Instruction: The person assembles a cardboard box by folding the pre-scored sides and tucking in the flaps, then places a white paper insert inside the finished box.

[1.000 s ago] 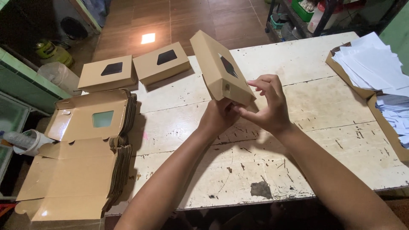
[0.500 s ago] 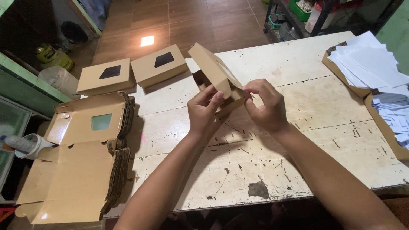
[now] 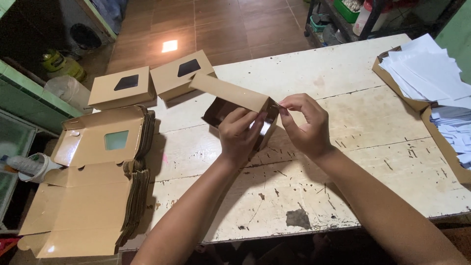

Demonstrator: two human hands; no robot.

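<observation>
A brown cardboard box [image 3: 230, 93] with a dark inside is held above the worn white table [image 3: 343, 73], lid side tilted up. My left hand [image 3: 240, 132] grips its near end, fingers over the open side. At the box's right corner my right hand [image 3: 304, 122] pinches a flap between thumb and fingers. Two finished brown boxes with dark windows, one [image 3: 122, 87] and the other [image 3: 180, 74], stand at the table's far left.
A stack of flat unfolded window boxes [image 3: 93, 181] lies at the left edge of the table. White paper sheets in an open carton [image 3: 431, 78] lie at the right. Tiled floor and a shelf rack [image 3: 343, 14] are beyond the table.
The box has come down and turned so its open dark inside faces me. My left hand has shifted onto the near end and my right onto the corner flap.
</observation>
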